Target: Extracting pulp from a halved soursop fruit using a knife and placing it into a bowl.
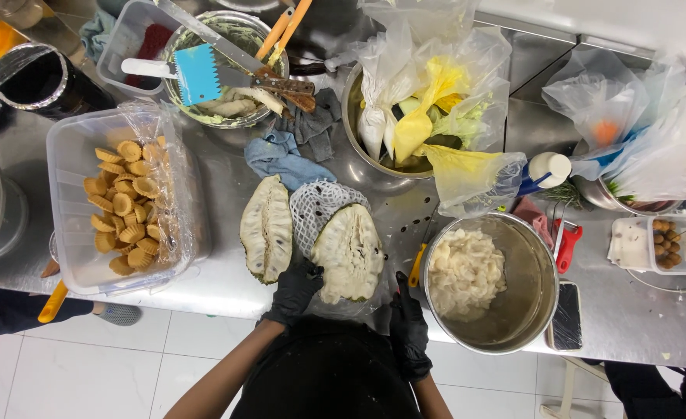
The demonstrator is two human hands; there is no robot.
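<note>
Two halves of a large pale-fleshed fruit lie cut side up on the steel counter (226, 271) in your head view: the left half (266, 227) just beside a white foam net (316, 203), the right half (349, 252) overlapping that net's lower edge. Your left hand (295, 291), in a black glove, rests on the near end of the right half, fingers curled over its rim. Your right hand (409, 326), also gloved, hangs loosely closed at the counter's edge, holding nothing that you can make out. A steel bowl (533, 268) with scooped white pulp (465, 271) stands just right of it, and a yellow-handled tool (416, 265) lies between bowl and fruit.

Likely trouble: the right half sits close to the counter's front edge, so a one-handed pull with a slick glove could tip it off. A phone (567, 314) beside the bowl is exposed to dripping pulp
</note>
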